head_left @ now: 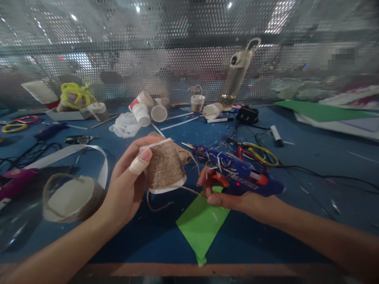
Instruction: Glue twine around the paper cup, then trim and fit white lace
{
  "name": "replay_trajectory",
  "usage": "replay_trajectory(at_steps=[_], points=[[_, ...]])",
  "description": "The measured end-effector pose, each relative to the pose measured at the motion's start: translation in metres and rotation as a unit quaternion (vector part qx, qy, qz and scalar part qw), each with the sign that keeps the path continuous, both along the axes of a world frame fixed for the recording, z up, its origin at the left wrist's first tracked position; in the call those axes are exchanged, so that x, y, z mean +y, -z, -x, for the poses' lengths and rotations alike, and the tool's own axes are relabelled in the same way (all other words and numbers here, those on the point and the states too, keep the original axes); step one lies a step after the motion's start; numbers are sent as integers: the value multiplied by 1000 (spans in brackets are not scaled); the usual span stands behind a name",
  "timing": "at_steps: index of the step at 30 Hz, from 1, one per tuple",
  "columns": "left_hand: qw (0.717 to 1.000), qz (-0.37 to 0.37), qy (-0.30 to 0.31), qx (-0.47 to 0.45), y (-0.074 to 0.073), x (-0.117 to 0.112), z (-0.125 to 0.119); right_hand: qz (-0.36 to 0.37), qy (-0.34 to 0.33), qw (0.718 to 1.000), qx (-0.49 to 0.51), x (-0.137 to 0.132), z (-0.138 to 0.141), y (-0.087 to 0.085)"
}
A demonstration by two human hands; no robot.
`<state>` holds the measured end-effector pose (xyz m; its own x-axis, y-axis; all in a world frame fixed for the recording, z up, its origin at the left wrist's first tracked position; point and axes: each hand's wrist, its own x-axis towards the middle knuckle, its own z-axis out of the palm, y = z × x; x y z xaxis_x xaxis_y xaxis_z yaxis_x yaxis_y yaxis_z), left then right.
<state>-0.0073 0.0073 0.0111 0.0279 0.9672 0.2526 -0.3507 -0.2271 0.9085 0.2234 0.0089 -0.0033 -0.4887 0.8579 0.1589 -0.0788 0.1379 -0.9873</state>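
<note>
My left hand (127, 185) is closed round a paper cup wrapped in brown jute twine (164, 167), held tilted above the blue table. Its thumb wears a pale bandage. A loose end of twine (156, 205) hangs below the cup. My right hand (225, 195) grips a blue hot glue gun (237, 169) with an orange trigger. The gun's nozzle points left at the twine on the cup. A green paper sheet (201, 225) lies on the table under both hands.
A twine-covered basket with a handle (71, 197) sits at the left. Paper cups (148, 110), a small finished basket (197, 100), a clear water bottle (237, 79), scissors (257, 154), cables and a second pink glue gun (17, 179) are spread about. A perforated metal screen (177, 47) closes the back.
</note>
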Motion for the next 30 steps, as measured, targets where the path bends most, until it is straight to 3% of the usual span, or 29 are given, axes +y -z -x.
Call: replay_trajectory(at_steps=[9,18,30], points=[[1000,-1,5,0,2,0,3,-34,3,998,-60,1,-4,3],[1000,22,0,20,2,-1,2,-88,65,988,-106,4,-9,3],[998,38,30,29,5,-1,-1,-94,129,984,-82,6,-5,-1]])
